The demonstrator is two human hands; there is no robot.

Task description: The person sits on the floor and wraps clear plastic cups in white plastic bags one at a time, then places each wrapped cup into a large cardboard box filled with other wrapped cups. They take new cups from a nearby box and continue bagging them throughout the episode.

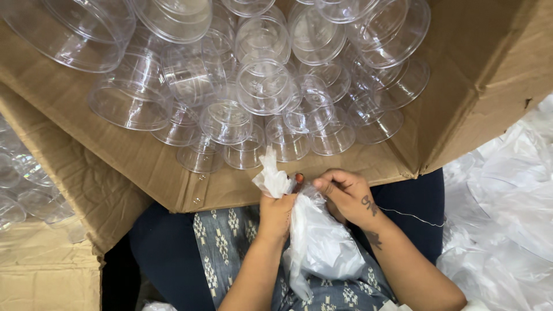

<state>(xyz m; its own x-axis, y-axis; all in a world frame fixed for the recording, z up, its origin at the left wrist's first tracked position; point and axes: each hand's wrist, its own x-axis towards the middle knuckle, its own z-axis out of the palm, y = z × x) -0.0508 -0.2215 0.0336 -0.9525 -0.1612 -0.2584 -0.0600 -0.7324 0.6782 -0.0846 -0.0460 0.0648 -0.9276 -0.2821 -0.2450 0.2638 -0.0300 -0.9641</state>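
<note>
Over my lap, my left hand (275, 212) grips the twisted neck of a thin white plastic bag (322, 245), whose crumpled top sticks up above the fist. My right hand (345, 196) pinches the same neck from the right, fingers curled, next to a small orange-tipped item that I cannot make out. The filled bag hangs down between my forearms onto a patterned blue cloth. A thin white thread (412, 216) trails off to the right of my right wrist.
An open cardboard box (144, 161) lies right in front of my hands, holding several clear plastic cups (262, 86). More clear cups (17, 178) sit at the left. A heap of white plastic bags (507, 219) fills the right side.
</note>
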